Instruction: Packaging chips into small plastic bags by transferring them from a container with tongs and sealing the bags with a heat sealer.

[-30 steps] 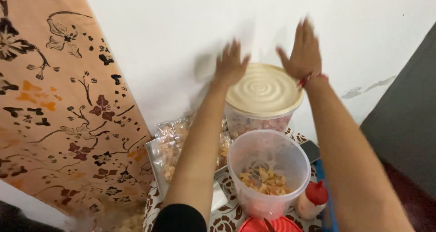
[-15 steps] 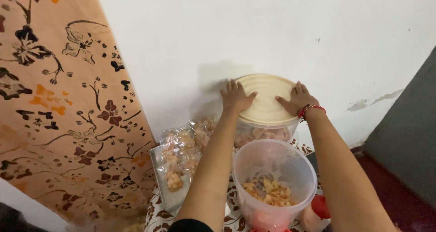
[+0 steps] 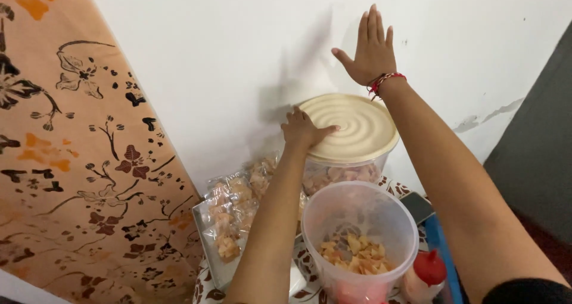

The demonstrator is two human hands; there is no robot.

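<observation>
The cream ridged lid [image 3: 351, 127] sits on a clear tub of snacks [image 3: 341, 174] against the white wall. The left hand [image 3: 302, 129] presses flat on its near-left edge; the right hand [image 3: 370, 48] hovers above, fingers spread, grip holding nothing. In front stands an open tub [image 3: 359, 238], bagged snacks [image 3: 229, 220] to its left.

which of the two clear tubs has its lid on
The far tub by the wall: a cream ribbed lid covers it, with the left hand on it. The near tub is open, snacks showing inside.
</observation>
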